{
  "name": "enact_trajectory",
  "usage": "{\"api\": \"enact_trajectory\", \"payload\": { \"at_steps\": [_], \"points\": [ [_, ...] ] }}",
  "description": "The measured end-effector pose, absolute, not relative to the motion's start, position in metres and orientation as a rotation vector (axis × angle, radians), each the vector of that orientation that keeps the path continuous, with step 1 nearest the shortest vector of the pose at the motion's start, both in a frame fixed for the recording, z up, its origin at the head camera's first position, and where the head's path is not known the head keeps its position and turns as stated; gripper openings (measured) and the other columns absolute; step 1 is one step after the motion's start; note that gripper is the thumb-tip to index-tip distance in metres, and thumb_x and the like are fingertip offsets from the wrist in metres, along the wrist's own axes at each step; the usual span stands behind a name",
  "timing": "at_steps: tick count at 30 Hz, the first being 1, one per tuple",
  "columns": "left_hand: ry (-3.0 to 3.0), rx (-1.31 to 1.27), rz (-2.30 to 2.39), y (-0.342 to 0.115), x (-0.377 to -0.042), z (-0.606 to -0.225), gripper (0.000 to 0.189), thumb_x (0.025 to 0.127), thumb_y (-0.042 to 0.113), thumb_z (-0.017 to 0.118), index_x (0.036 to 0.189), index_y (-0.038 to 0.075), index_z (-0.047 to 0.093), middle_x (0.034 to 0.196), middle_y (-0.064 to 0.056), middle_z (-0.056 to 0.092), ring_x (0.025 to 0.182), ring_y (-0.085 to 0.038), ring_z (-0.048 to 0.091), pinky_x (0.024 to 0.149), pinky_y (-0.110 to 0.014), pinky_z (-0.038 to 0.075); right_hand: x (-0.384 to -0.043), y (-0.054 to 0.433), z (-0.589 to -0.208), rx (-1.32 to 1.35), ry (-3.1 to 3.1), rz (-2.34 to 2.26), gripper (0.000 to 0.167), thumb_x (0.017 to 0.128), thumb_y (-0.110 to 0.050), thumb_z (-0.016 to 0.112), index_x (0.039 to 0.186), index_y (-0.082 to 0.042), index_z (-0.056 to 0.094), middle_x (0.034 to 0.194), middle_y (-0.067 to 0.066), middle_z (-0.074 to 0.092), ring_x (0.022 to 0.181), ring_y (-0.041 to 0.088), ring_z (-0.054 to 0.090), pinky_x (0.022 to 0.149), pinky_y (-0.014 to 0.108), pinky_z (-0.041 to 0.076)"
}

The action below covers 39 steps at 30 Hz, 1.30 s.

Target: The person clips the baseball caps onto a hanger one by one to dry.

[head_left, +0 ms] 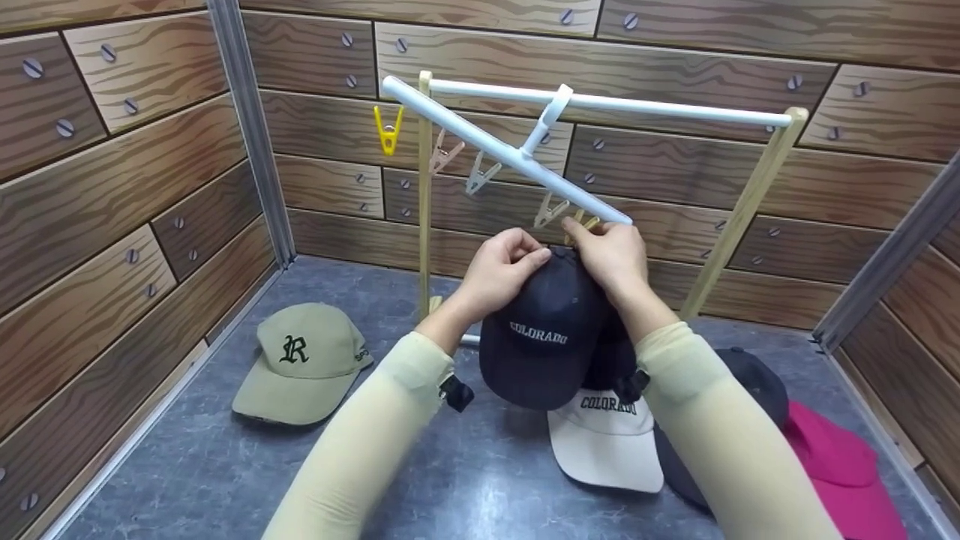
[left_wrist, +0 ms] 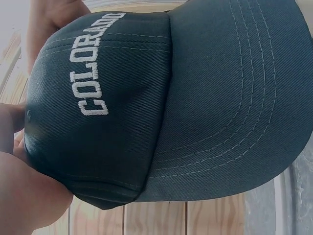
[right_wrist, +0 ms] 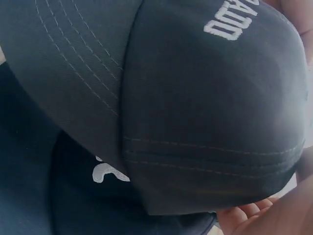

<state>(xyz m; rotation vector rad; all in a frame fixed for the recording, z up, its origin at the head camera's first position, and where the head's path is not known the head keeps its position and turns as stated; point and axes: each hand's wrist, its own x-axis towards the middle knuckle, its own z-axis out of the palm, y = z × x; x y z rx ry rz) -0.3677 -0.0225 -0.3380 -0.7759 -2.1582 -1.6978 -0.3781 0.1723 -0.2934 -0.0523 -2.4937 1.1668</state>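
Both hands hold the navy cap (head_left: 541, 337) by the top of its crown: the left hand (head_left: 501, 271) curls its fingers over the left edge of the crown, and the right hand (head_left: 611, 251) pinches the crown's top right beside a beige clothespin (head_left: 581, 223). Whether that clothespin already bites the fabric cannot be told. The navy cap hangs brim down between the two forearms, with white "COLORADO" lettering facing the person, just under the near end of the white hanger bar (head_left: 504, 150). The left wrist view shows the same lettering and the stitched brim filling the frame, with fingers at the crown's edge.

Along the hanger bar hang more clothespins, among them a yellow clothespin (head_left: 388, 129) at the far end. The bar hooks over a white rail (head_left: 607, 101) carried on a wooden stand (head_left: 742, 214). On the grey floor (head_left: 225, 480) an olive cap (head_left: 304, 360) with a dark letter R lies to the left, well apart. Just below the navy cap lies a cream cap (head_left: 604, 446) lettered "COLORADO", beside it a dark cap (head_left: 757, 379) and a pink cap (head_left: 844, 465).
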Motion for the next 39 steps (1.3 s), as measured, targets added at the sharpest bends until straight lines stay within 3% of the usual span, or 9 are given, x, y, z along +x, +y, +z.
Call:
{"api": "enact_trajectory", "payload": {
  "at_steps": [8,12,16,20,27,34,39],
  "points": [
    [-2.157,-0.776,-1.701,-0.024,-0.367,-0.339,0.015,0.109,0.015,0.074,0.104,0.001,0.073,0.082,0.001,0.075,0.073,-0.008,0.061,0.071,-0.024,0.047,-0.388,0.169,-0.298,-0.064,-2.299,1.413,0.042,0.097,-0.046,0.082,0.072,-0.013,0.077,0.061,-0.011,0.061,0.068,0.016,0.060,0.067,0.027,0.046],
    [-2.160,-0.778,-1.707,-0.023,-0.368,-0.340,0.015,0.109,0.015,0.073,0.104,0.001,0.072,0.084,-0.001,0.076,0.074,-0.008,0.062,0.072,-0.024,0.047,-0.390,0.170,-0.297,-0.054,-2.240,1.554,0.044,0.099,-0.043,0.082,0.078,-0.005,0.073,0.064,-0.008,0.065,0.059,0.005,0.068,0.060,0.021,0.053],
    [-2.165,-0.777,-1.704,-0.023,-0.368,-0.341,0.015,0.109,0.014,0.074,0.104,0.001,0.072,0.085,-0.001,0.076,0.075,-0.008,0.063,0.074,-0.024,0.048,-0.391,0.172,-0.298,-0.037,-2.199,1.643,0.044,0.101,-0.043,0.082,0.085,-0.003,0.072,0.072,0.001,0.072,0.066,0.017,0.080,0.058,0.024,0.061],
    [-2.164,-0.776,-1.706,-0.023,-0.367,-0.342,0.015,0.109,0.015,0.074,0.105,0.001,0.073,0.086,-0.002,0.077,0.076,-0.009,0.063,0.074,-0.025,0.048,-0.392,0.174,-0.298,-0.039,-2.197,1.644,0.045,0.102,-0.044,0.080,0.087,-0.002,0.073,0.076,0.006,0.075,0.069,0.022,0.081,0.059,0.026,0.062],
    [-2.172,-0.764,-1.708,-0.024,-0.368,-0.343,0.015,0.109,0.017,0.073,0.106,0.002,0.072,0.088,-0.005,0.079,0.077,-0.011,0.065,0.075,-0.027,0.049,-0.388,0.173,-0.296,-0.012,-2.217,1.609,0.044,0.104,-0.042,0.077,0.092,0.001,0.079,0.080,0.015,0.077,0.057,0.010,0.075,0.057,0.026,0.062],
    [-2.181,-0.744,-1.691,-0.023,-0.370,-0.344,0.015,0.109,0.015,0.074,0.107,0.001,0.074,0.092,-0.007,0.080,0.080,-0.010,0.065,0.078,-0.027,0.050,-0.383,0.170,-0.293,0.009,-2.247,1.588,0.044,0.105,-0.040,0.074,0.092,0.002,0.082,0.067,0.000,0.072,0.057,0.009,0.074,0.057,0.025,0.060],
    [-2.187,-0.738,-1.698,-0.023,-0.373,-0.347,0.016,0.109,0.015,0.074,0.107,0.000,0.075,0.092,-0.006,0.079,0.080,-0.009,0.065,0.078,-0.026,0.050,-0.381,0.169,-0.292,0.019,-2.236,1.632,0.041,0.105,-0.037,0.074,0.086,-0.001,0.082,0.064,-0.001,0.070,0.056,0.009,0.072,0.055,0.024,0.060]
  ]
}}
